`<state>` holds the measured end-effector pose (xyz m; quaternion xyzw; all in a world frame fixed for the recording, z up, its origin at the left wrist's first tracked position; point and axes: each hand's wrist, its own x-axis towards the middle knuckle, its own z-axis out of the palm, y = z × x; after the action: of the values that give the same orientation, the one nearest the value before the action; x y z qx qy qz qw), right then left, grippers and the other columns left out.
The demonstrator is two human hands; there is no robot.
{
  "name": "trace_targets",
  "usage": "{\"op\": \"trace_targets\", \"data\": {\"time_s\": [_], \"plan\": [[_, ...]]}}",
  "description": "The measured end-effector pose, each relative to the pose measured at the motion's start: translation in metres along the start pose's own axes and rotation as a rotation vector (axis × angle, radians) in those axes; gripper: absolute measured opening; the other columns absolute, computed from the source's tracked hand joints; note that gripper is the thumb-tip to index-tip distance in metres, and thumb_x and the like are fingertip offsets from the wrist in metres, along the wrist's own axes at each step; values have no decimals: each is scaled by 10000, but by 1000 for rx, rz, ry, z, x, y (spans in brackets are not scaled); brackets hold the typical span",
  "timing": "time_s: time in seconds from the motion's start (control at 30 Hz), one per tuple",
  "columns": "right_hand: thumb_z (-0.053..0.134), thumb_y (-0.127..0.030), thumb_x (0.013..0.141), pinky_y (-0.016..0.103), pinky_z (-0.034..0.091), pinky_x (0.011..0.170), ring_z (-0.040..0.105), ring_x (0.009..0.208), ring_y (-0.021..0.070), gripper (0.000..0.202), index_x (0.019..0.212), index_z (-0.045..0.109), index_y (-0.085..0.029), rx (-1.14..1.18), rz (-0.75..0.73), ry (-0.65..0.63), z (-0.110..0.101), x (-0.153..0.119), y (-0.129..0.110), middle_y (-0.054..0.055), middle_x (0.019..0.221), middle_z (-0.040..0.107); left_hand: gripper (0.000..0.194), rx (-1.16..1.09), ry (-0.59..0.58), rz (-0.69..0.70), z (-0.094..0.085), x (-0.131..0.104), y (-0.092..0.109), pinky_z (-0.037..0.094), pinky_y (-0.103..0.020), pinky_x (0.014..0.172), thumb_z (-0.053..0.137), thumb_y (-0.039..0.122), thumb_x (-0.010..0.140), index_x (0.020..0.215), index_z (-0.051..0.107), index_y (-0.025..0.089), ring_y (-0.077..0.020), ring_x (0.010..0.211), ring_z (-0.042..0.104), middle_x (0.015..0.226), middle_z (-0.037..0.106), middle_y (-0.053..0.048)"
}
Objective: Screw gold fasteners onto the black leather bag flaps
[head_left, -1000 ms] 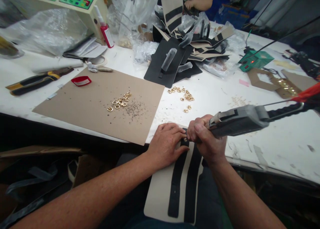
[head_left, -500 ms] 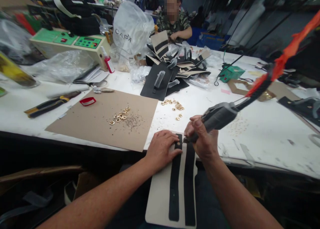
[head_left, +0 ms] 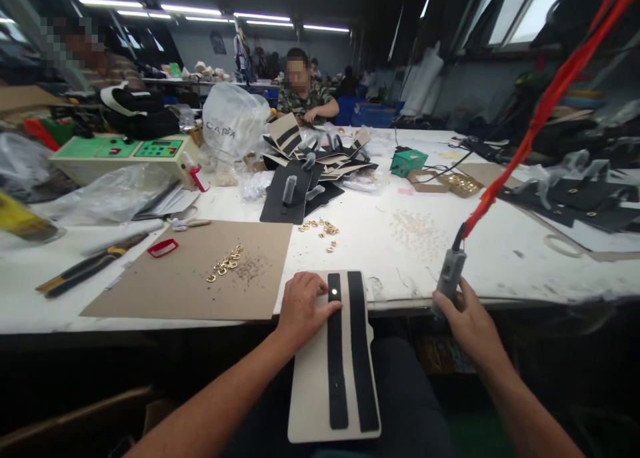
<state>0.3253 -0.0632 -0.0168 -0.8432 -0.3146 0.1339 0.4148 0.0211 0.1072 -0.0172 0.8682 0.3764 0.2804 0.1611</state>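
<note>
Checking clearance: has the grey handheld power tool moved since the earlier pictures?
Yes: the tool, in the right hand, has moved right, farther from the flat brown cardboard sheet on the white table.

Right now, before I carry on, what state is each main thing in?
Beige panel with two black strips: strips facing up, left hand on it.
Gray cylindrical power tool: in right hand, off the panel.
Gold metal rings: loose.
Black-and-yellow hand tool: lying down.
Red plastic bottle: standing.
White ceiling tubes: lit.
</note>
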Motion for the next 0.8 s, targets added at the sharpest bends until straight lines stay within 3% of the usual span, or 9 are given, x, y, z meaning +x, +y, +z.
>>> {"op": "trace_targets", "data": {"time_s": [0.07, 0.13, 0.2, 0.23, 0.33, 0.4, 0.53, 0.63, 0.8], "plan": [[604, -640, 890, 539, 412, 1150, 593, 1325, 396, 850, 1604, 381, -235, 9, -5, 75, -1, -25, -3, 172, 1421, 637, 329, 55, -3, -6, -3, -2, 4, 440, -411, 930, 898, 332, 776, 877, 607, 217, -261, 1036, 596, 975, 681, -24], [604, -642, 892, 528, 412, 1171, 577, 1334, 404, 792, 1560, 439, -251, 35, -45, 189, 10, -57, -4, 170, 1486, 571, 317, 95, -6, -12, -6, -3, 7, 433, -411, 917, 888, 354, 787, 865, 612, 219, -262, 1021, 598, 955, 683, -21], [627, -637, 883, 540, 455, 1143, 613, 1272, 400, 686, 1451, 544, -261, 126, -73, 192, 33, -88, -3, 157, 1466, 573, 309, 124, -4, -19, -8, -4, 9, 427, -415, 910, 879, 377, 796, 872, 622, 222, -265, 1018, 601, 954, 688, -23], [644, -637, 874, 550, 491, 1107, 640, 1232, 391, 660, 1403, 580, -248, 201, -59, 114, 47, -100, -3, 154, 1418, 610, 304, 137, -4, -22, -8, -4, 10, 426, -419, 909, 873, 386, 802, 882, 629, 222, -268, 1021, 603, 958, 692, -24], [668, -650, 868, 515, 604, 945, 729, 1083, 361, 660, 1324, 635, -174, 489, 29, -321, 85, -119, -15, 160, 1196, 739, 277, 172, -12, -45, -9, -6, 11, 430, -444, 907, 848, 396, 824, 896, 649, 217, -288, 1025, 610, 969, 705, -33], [653, -620, 903, 480, 627, 881, 758, 999, 345, 575, 1251, 682, -163, 589, 24, -478, 97, -121, -32, 143, 1087, 775, 233, 158, -21, -73, -10, -10, 13, 442, -464, 916, 813, 387, 854, 916, 668, 215, -301, 1027, 620, 981, 715, -43], [628, -391, 980, 421, 603, 949, 743, 1050, 294, 283, 1191, 751, -247, 511, -293, -340, 90, -126, -71, 80, 1120, 774, 386, -172, 0, -222, -23, -29, 26, 483, -492, 998, 704, 465, 924, 1213, 670, 211, -315, 1137, 644, 1208, 715, -107], [550, -185, 986, 356, 615, 825, 738, 937, 240, 371, 1304, 710, -289, 436, -653, -297, 85, -140, -93, 62, 1026, 754, 627, -610, -9, -378, -42, -46, 47, 501, -463, 1054, 663, 569, 928, 1435, 559, 215, -314, 1233, 646, 1392, 667, -128], [558, -91, 868, 359, 628, 720, 737, 890, 269, 534, 1383, 630, -209, 284, -930, -342, 88, -165, -119, 111, 1009, 735, 535, -1020, 67, -754, -67, -52, 77, 547, -393, 1032, 736, 601, 871, 1185, 740, 167, -317, 1150, 722, 1146, 801, -100]]}}
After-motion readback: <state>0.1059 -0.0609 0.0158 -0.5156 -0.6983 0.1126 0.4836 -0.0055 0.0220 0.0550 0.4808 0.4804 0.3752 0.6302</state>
